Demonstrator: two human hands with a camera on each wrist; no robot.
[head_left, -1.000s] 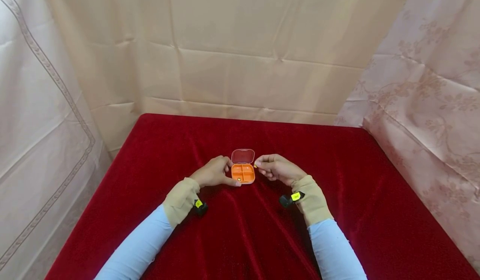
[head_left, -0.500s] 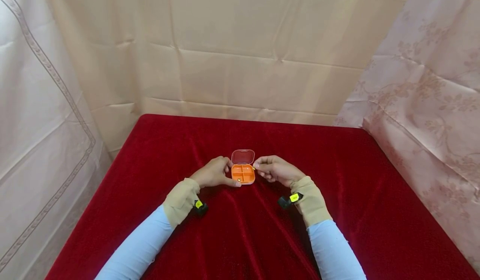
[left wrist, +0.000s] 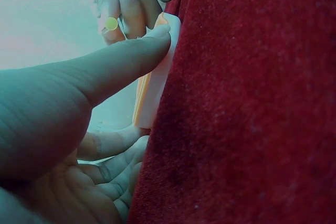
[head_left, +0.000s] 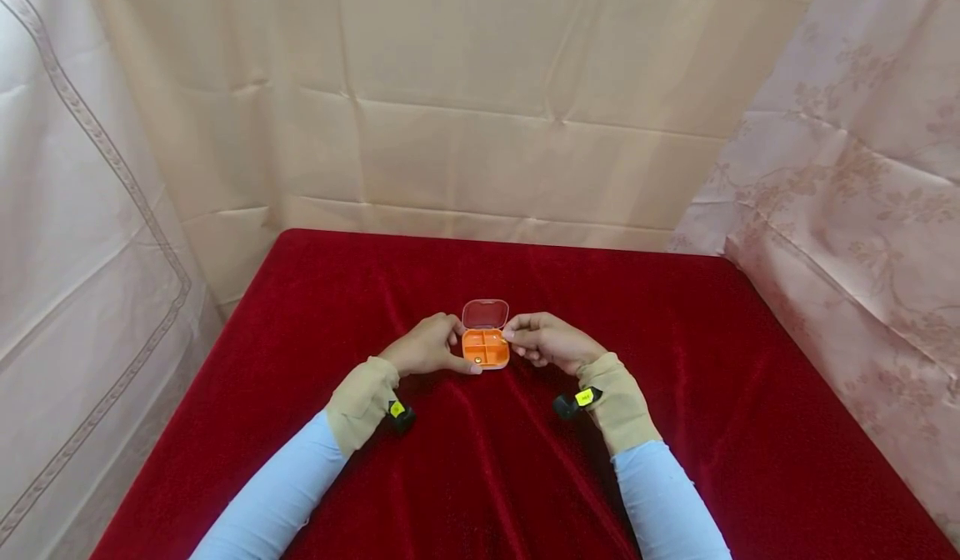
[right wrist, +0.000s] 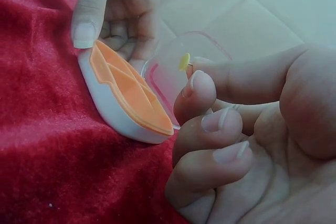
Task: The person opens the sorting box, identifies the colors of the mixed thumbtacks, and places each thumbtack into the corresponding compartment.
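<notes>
An orange and white pill box [head_left: 474, 340] with four-sided dividers stands on the red cloth, its clear lid [head_left: 485, 313] raised at the back. My left hand [head_left: 427, 347] holds the box from the left, thumb at the front corner and fingers toward the rear. Between thumb and forefinger, my right hand [head_left: 555, 340] pinches a yellow-headed thumbtack [right wrist: 184, 61] by its pin, over the box's right rear part. That yellow head [left wrist: 111, 23] also shows in the left wrist view. A small gold-coloured piece [head_left: 477, 361] lies in the front left compartment.
Red velvet cloth [head_left: 360, 477] covers the table, with soft folds in front of the box. A beige curtain [head_left: 480, 160] hangs behind; pale drapes [head_left: 862, 177] flank the table on both sides.
My right hand has moved a little to the left, bringing the thumbtack from beside the pill box to over its right rear part. My left hand and the box stay in place.
</notes>
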